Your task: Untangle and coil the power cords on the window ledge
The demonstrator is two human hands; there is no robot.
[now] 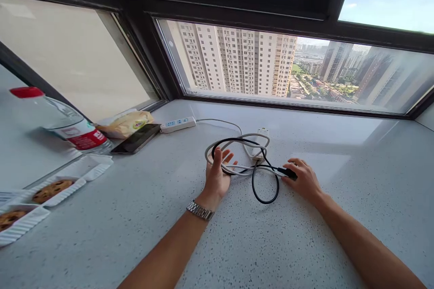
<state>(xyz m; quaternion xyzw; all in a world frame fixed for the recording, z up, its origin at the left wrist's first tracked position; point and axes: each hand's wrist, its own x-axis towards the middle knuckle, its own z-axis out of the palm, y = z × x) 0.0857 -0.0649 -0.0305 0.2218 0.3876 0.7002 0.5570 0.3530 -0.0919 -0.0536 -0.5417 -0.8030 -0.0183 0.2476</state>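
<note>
Loops of white cable (252, 136) and black cable (265, 202) lie coiled together and cross one another. My left hand (219, 174), with a metal watch on its wrist, holds the left side of the loops between its thumb and fingers, palm turned up. The fingers are loosely curled. At the right end of the black cable, my right hand (301, 178) pinches a black plug (288, 173) just above the counter; its exact type is partly hidden by the fingers. Behind the coil is a white block (261, 137), partly covered by the cables.
On the speckled white counter (237, 244), a white power strip (178, 124) trails a thin cord toward the coil. To the left are a phone (137, 139), a yellowish packet (127, 124), a red-capped bottle (73, 122) and a tray with cookies (96, 167). Dark-framed windows (237, 20) border the counter.
</note>
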